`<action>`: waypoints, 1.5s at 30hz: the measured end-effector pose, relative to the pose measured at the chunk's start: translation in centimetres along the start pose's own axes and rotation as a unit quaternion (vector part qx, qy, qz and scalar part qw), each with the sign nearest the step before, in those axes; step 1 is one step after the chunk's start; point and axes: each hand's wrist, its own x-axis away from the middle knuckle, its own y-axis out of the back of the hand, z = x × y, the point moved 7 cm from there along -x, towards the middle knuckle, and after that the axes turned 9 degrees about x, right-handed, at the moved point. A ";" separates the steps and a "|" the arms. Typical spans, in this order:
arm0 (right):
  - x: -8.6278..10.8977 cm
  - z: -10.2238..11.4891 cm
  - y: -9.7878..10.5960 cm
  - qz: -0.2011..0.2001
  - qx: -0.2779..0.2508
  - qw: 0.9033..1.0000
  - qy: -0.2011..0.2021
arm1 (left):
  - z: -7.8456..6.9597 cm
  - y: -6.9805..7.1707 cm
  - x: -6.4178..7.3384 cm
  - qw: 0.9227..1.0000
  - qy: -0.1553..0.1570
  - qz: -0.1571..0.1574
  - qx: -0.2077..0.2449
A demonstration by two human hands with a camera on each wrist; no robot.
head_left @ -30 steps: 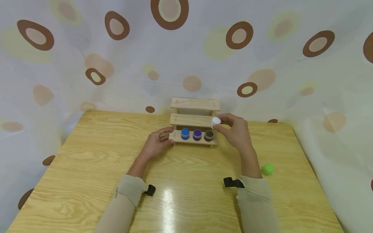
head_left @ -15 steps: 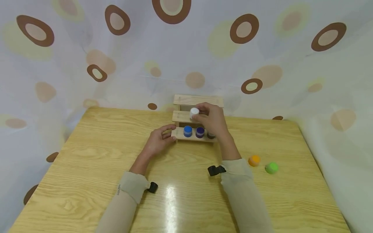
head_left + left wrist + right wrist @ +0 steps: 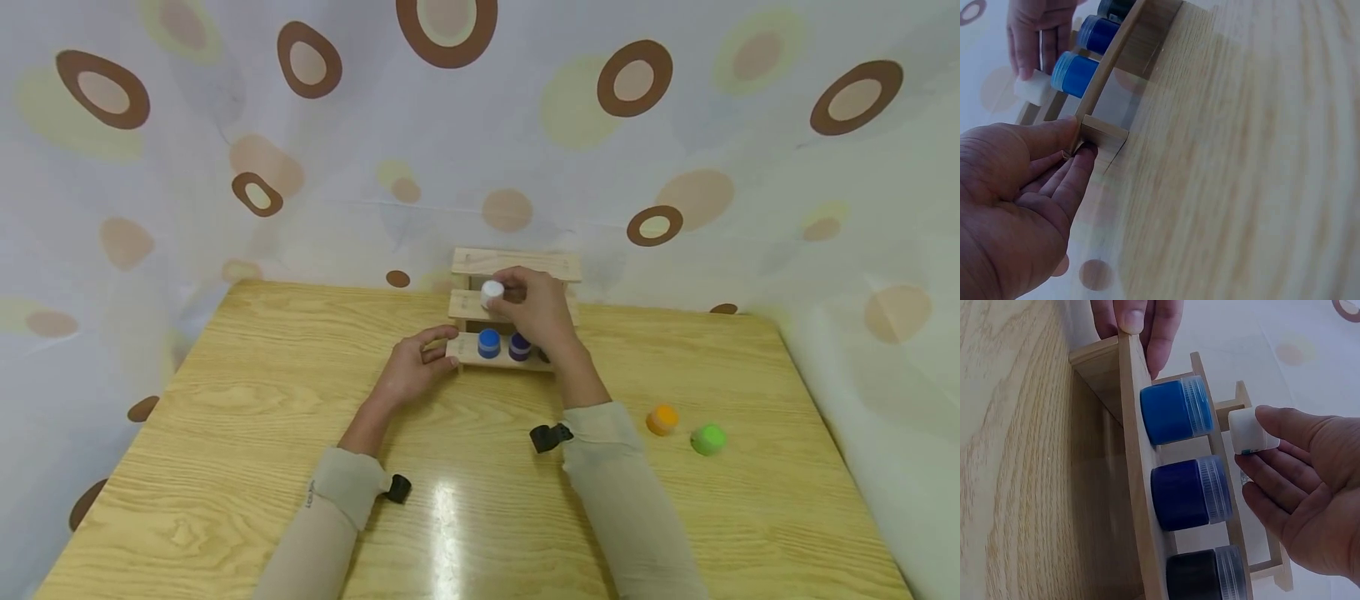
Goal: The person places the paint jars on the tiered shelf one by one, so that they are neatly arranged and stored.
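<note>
A small three-step wooden rack (image 3: 517, 262) stands near the back of the table. My left hand (image 3: 411, 367) grips the left end of its lowest step, thumb above and fingers underneath in the left wrist view. Between thumb and fingers, my right hand (image 3: 542, 315) pinches a white paint jar (image 3: 492, 292) at the left part of the middle step. Whether the jar touches the step cannot be told. Along the lowest step are a blue paint jar (image 3: 1176, 411), a dark purple jar (image 3: 1180, 495) and a blackish jar (image 3: 1194, 576), which my right hand partly covers in the head view.
An orange jar (image 3: 663, 420) and a green jar (image 3: 708, 439) stand on the wooden table (image 3: 262, 400), to the right of my right forearm. A patterned sheet (image 3: 345, 142) hangs close behind the rack.
My right hand has carried the white jar leftward from the rack's right end to the left part of the middle step. The orange jar has come into sight. My left hand keeps its grip.
</note>
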 end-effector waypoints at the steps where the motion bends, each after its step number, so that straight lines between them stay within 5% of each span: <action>1: 0.0 0.0 0.0 -0.001 0.003 1.000 -0.002 | 0.1 0.0 0.0 1.000 0.000 0.001 0.001; 16: 0.5 -1.1 0.3 0.009 -0.024 1.000 -0.003 | -0.1 -0.1 0.0 1.000 -0.005 0.003 0.006; 33: 6.7 -7.6 8.3 -0.058 -0.060 0.996 0.003 | -0.5 -0.1 0.1 1.000 -0.009 0.005 0.013; 45: 11.1 -11.0 12.2 -0.047 -0.023 0.998 -0.041 | -0.2 -0.1 0.0 1.000 -0.002 0.004 0.006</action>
